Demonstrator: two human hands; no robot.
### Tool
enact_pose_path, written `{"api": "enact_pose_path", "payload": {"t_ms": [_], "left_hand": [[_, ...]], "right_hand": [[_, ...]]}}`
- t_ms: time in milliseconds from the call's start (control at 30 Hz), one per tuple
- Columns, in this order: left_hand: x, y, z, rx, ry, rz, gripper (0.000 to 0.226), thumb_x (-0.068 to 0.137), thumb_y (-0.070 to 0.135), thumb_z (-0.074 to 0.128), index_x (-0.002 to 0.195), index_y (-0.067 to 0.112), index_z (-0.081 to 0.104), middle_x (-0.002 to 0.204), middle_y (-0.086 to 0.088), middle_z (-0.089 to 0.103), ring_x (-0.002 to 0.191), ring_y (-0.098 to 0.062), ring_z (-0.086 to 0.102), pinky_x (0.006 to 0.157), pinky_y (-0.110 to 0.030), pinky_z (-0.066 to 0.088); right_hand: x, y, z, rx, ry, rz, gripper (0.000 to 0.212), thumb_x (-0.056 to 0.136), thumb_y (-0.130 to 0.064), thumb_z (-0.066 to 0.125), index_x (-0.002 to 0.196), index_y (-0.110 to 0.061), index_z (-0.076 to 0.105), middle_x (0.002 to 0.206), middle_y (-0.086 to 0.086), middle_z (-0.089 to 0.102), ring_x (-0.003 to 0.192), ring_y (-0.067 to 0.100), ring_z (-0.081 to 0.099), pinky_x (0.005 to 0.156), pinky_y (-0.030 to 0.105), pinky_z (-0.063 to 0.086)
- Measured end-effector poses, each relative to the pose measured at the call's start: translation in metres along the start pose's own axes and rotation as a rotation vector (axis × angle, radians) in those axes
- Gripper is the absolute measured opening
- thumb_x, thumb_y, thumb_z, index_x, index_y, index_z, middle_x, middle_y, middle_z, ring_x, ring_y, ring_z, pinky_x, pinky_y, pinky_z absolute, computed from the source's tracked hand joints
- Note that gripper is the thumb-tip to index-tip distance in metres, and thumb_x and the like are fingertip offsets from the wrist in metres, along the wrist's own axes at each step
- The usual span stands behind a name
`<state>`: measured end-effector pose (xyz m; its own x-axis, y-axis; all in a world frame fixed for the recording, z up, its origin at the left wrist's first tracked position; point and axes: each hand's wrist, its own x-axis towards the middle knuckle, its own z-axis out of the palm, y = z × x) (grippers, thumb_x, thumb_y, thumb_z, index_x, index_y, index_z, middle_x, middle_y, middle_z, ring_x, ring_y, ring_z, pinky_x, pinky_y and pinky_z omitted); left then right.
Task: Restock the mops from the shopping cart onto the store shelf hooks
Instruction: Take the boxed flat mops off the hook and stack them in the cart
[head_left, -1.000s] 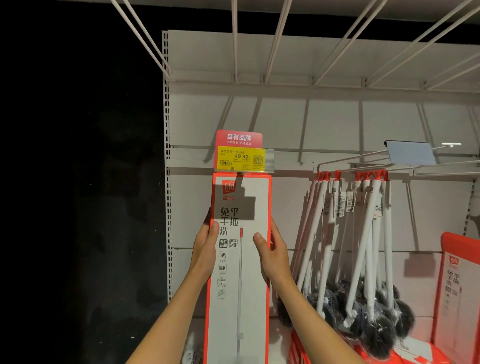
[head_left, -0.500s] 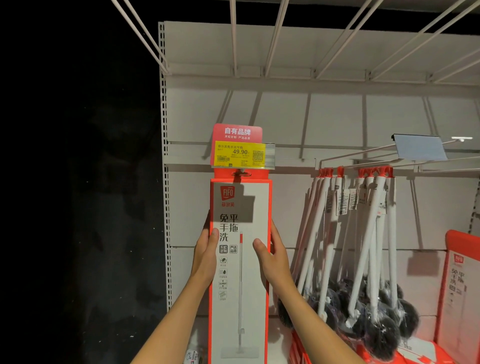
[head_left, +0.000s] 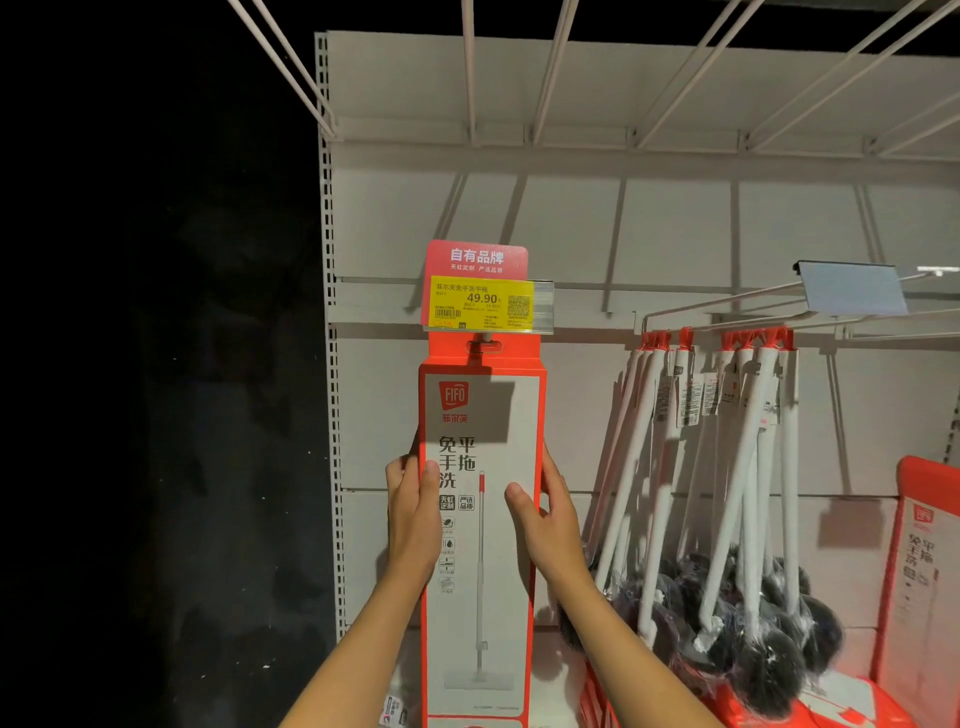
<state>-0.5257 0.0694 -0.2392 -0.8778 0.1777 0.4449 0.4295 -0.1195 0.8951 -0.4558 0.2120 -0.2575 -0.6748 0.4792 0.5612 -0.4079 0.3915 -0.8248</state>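
A tall white and red mop box (head_left: 493, 405) stands upright against the shelf back panel. Its red hang tab (head_left: 483, 345) sits on the hook just under the yellow price tag (head_left: 480, 304). My left hand (head_left: 413, 512) grips the box's left edge, thumb on the front face. My right hand (head_left: 545, 514) grips the right edge the same way. The box's bottom runs out of view below.
Several white-handled black brushes (head_left: 727, 493) hang on hooks to the right. Another mop box (head_left: 922, 571) stands at the far right. Red boxes (head_left: 779, 706) lie on the lower shelf. White wire bars (head_left: 556, 67) jut out overhead. Darkness lies left of the shelf upright (head_left: 332, 364).
The box has slid down a little so its hang tab now shows below the price tag, on the hook. Both hands keep their hold on its sides.
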Motion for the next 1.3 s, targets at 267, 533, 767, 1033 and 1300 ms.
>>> {"api": "enact_pose_path", "payload": {"t_ms": [267, 533, 767, 1033, 1300], "left_hand": [[-0.002, -0.002, -0.001, 0.005, -0.075, -0.007, 0.041, 0.097, 0.053, 0.036, 0.121, 0.024, 0.052, 0.100, 0.004, 0.066, 0.080, 0.004, 0.069, 0.063, -0.013, 0.055], [-0.001, 0.001, -0.007, 0.040, -0.120, -0.063, 0.033, 0.105, 0.046, 0.035, 0.120, 0.025, 0.056, 0.097, 0.009, 0.073, 0.081, 0.000, 0.072, 0.062, -0.014, 0.054], [-0.003, -0.001, -0.013, 0.073, -0.240, -0.178, 0.050, 0.100, 0.064, 0.030, 0.120, 0.033, 0.064, 0.104, 0.008, 0.076, 0.093, -0.005, 0.073, 0.078, -0.026, 0.053], [-0.044, 0.020, -0.025, 0.051, -0.204, -0.122, 0.038, 0.106, 0.046, 0.037, 0.136, 0.029, 0.055, 0.117, 0.013, 0.070, 0.100, 0.004, 0.066, 0.076, -0.017, 0.051], [-0.123, 0.049, -0.040, 0.223, -0.260, 0.018, 0.074, 0.089, 0.080, 0.027, 0.153, 0.043, 0.030, 0.157, 0.015, 0.039, 0.145, -0.011, 0.036, 0.118, -0.048, 0.034]], "right_hand": [[0.002, -0.004, 0.003, -0.063, 0.075, -0.018, 0.073, 0.083, -0.058, 0.059, 0.150, -0.036, 0.041, 0.140, -0.017, 0.044, 0.127, -0.012, 0.042, 0.100, 0.006, 0.038], [0.001, -0.003, 0.006, -0.052, 0.073, 0.018, 0.051, 0.099, -0.028, 0.060, 0.147, -0.028, 0.046, 0.142, -0.012, 0.050, 0.129, 0.002, 0.050, 0.106, 0.028, 0.046], [-0.011, -0.015, 0.004, -0.076, 0.030, 0.084, 0.047, 0.100, -0.027, 0.057, 0.146, -0.028, 0.045, 0.137, -0.012, 0.056, 0.123, 0.000, 0.054, 0.097, 0.015, 0.044], [-0.045, -0.041, -0.005, -0.137, 0.111, 0.173, 0.069, 0.099, -0.041, 0.059, 0.157, -0.021, 0.027, 0.160, -0.002, 0.033, 0.147, 0.016, 0.032, 0.119, 0.044, 0.032], [-0.115, -0.108, -0.041, -0.370, 0.181, 0.006, 0.051, 0.099, -0.036, 0.059, 0.147, -0.022, 0.047, 0.154, -0.004, 0.042, 0.143, 0.010, 0.036, 0.110, 0.011, 0.027]]}}
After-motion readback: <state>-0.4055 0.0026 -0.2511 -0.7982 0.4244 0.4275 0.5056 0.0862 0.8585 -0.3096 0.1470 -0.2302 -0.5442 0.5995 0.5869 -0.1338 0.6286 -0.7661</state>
